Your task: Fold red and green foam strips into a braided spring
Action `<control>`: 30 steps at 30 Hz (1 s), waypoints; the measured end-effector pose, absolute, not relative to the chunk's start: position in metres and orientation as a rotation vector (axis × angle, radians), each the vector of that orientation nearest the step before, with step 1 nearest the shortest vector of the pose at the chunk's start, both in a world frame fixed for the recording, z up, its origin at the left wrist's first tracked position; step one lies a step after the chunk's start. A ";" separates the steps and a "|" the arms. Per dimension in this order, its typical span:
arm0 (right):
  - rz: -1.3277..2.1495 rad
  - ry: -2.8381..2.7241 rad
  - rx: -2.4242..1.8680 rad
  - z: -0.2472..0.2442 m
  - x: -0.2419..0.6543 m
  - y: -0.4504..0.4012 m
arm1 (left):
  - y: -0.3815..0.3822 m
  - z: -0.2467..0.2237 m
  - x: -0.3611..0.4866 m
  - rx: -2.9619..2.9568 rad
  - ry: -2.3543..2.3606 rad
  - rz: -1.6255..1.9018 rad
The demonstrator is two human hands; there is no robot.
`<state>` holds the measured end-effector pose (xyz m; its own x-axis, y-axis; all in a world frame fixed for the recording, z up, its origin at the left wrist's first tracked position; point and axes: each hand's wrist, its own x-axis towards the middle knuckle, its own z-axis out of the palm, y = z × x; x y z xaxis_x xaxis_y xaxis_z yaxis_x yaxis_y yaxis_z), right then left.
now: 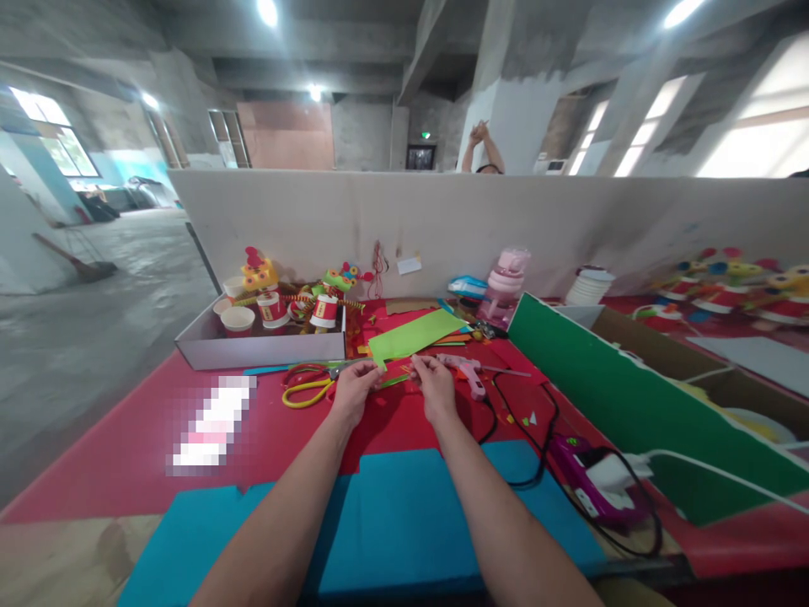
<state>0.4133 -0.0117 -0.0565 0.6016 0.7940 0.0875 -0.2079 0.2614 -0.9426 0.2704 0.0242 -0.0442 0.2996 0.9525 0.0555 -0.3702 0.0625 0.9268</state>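
Note:
My left hand [357,389] is closed in a pinch at the middle of the table, beside the yellow-handled scissors [309,391]. Its fingertips meet the lower left corner of a bright green paper sheet [414,335]; whether they grip it or a smaller piece I cannot tell. Just to the right, my right hand [435,386] is also pinched, with small orange-yellow bits near its fingertips too small to name. A pink glue gun [468,375] lies close beyond that hand. The two hands are slightly apart.
A white box [265,350] with paper cups and cup figures stands at back left. On the right are a green-sided box [587,396] and a purple power strip [597,493] with cables. Blue boards [404,523] lie in front. Behind the partition [430,215], a person's raised hands [480,133] show.

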 end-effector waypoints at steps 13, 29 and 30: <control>1.027 -0.746 -1.000 -0.052 0.387 -0.019 | 0.021 -0.044 0.274 1.078 0.665 1.096; 1.066 -0.740 -0.961 -0.058 0.384 -0.016 | 0.019 -0.042 0.274 0.997 0.674 1.089; 1.066 -0.745 -0.956 -0.058 0.384 -0.016 | 0.019 -0.042 0.275 0.985 0.674 1.088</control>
<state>0.3837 -0.0159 -0.0581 0.3231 0.9449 0.0528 -0.3747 0.1789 -0.9097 0.2747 0.0186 -0.0415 0.3438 0.9389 0.0121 -0.4075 0.1376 0.9028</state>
